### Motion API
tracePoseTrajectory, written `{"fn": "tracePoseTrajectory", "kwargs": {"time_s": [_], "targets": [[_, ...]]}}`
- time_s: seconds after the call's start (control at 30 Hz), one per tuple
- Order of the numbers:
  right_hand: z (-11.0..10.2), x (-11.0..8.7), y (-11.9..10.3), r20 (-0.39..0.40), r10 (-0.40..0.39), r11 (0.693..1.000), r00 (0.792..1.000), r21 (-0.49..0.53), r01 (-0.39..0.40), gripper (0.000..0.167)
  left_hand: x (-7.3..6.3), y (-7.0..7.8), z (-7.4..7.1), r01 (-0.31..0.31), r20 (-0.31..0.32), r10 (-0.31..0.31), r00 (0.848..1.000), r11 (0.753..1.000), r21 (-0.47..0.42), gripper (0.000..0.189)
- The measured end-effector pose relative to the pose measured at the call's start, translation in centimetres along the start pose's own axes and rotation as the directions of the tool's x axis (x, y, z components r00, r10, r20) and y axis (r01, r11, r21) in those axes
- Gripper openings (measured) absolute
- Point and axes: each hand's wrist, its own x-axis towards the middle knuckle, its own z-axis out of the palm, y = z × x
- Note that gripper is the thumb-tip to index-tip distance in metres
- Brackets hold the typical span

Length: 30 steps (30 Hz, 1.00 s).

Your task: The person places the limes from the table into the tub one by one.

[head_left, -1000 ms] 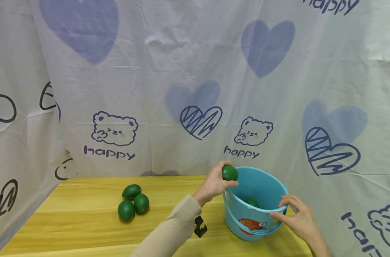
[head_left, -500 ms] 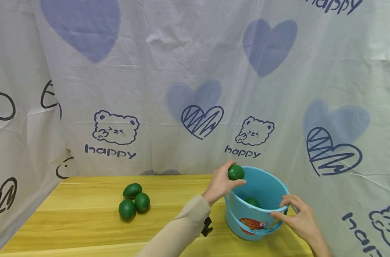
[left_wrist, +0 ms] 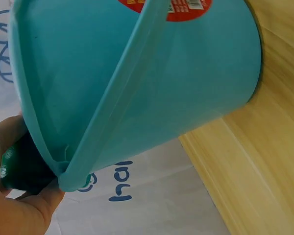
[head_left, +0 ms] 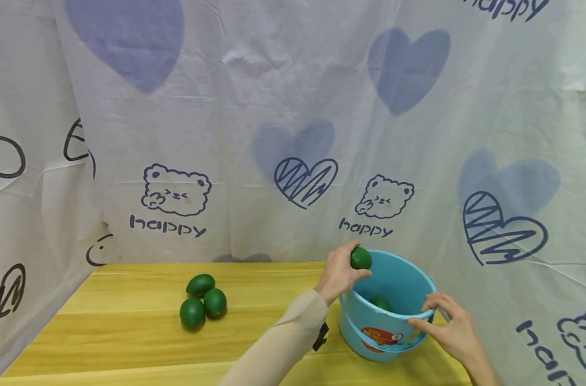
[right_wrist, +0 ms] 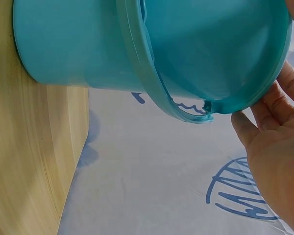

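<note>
Wrinkled white fabric (head_left: 273, 80), printed with blue hearts (head_left: 410, 69) and bears (head_left: 177, 203), hangs behind a yellow, wood-grained desk (head_left: 138, 343). Right of middle stands a smooth blue plastic bucket (head_left: 362, 315), its round mouth wider than its base. On the right, the right hand (head_left: 451, 328) grips its rim, fingers curled over. At the far-left rim, the left hand (head_left: 338, 272) pinches a glossy green fruit (head_left: 361, 258) between fingers and thumb; the mouth lies just right of that fruit, whose long axis is unclear. One similar fruit (head_left: 381, 303) sits inside; three egg-shaped fruits (head_left: 192, 313) cluster left.
</note>
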Motion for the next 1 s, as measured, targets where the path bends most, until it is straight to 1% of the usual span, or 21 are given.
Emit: {"fn": "tracePoseTrajectory", "kwargs": {"time_s": [0.17,0.3,0.4,0.5,0.6,0.7,0.9,1.0], "targets": [[0.0,0.1,-0.1,0.004,0.010,1.000,1.000,-0.007,-0.010,0.033,0.0,0.0,0.2,-0.081,-0.028,0.083,0.996,0.995,0.061,0.053],[-0.1,0.1,-0.2,0.011,0.022,1.000,1.000,-0.010,-0.022,0.032,-0.1,0.0,0.1,-0.130,-0.027,0.133,0.991,0.988,0.088,0.042],[-0.1,0.1,-0.2,0.013,0.022,1.000,1.000,0.000,-0.022,0.032,-0.2,0.0,0.0,-0.130,-0.018,0.132,0.991,0.987,0.091,0.038],[0.0,0.0,-0.1,0.009,0.004,1.000,1.000,0.009,-0.004,0.032,-0.4,0.0,-0.1,-0.105,-0.015,0.107,0.994,0.991,0.084,0.036],[0.1,0.0,-0.1,0.005,-0.016,1.000,1.000,0.018,0.016,0.033,-0.5,-0.1,-0.2,-0.081,-0.022,0.083,0.996,0.994,0.075,0.036],[0.1,0.0,-0.1,0.002,-0.017,1.000,1.000,0.022,0.017,0.033,-0.6,-0.1,-0.5,-0.072,-0.032,0.075,0.997,0.995,0.064,0.035],[0.1,0.1,-0.2,-0.003,-0.006,1.000,1.000,0.010,0.006,0.033,-0.8,-0.5,-1.4,-0.073,-0.046,0.074,0.996,0.997,0.020,0.030],[0.0,0.0,-0.2,-0.010,-0.014,1.000,1.000,0.013,0.014,0.033,-1.0,-0.9,-1.8,-0.087,-0.048,0.087,0.995,0.996,-0.001,0.028]]}}
